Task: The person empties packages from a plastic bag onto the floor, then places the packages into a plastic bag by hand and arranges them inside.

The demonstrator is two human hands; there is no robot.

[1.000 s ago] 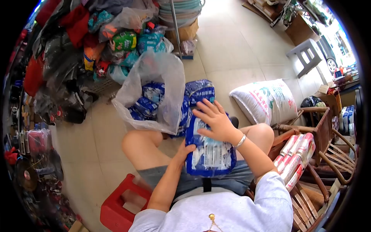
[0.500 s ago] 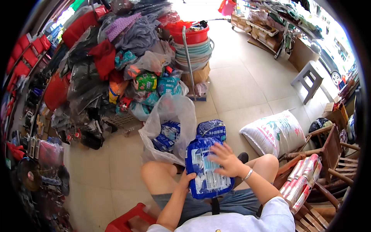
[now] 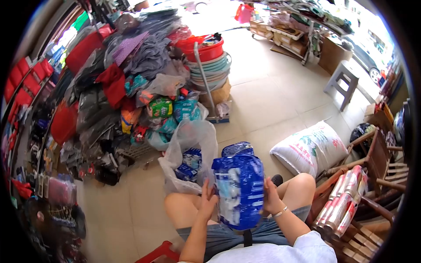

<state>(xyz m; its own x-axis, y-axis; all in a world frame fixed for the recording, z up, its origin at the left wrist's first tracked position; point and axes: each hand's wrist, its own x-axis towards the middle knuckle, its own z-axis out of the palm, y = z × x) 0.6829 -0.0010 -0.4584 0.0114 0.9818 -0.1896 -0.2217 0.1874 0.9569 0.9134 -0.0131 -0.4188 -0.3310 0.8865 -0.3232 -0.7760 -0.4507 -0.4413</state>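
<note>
- Since the earlier frame, the right hand point(image 3: 272, 198) has moved off the pack's face to its side, and the pack point(image 3: 240, 193) has turned, showing more of its blue side.
- Open bag point(image 3: 208, 147): just beyond the left hand, smaller packs point(image 3: 188, 165) inside.
- Left hand point(image 3: 208, 200): nearer the bag, fingers and thumb against the pack's left side.
- Pack: between both hands above the lap, long axis pointing away from the chest.
- Right hand: cupped on the pack's right side, some fingers hidden.
</note>
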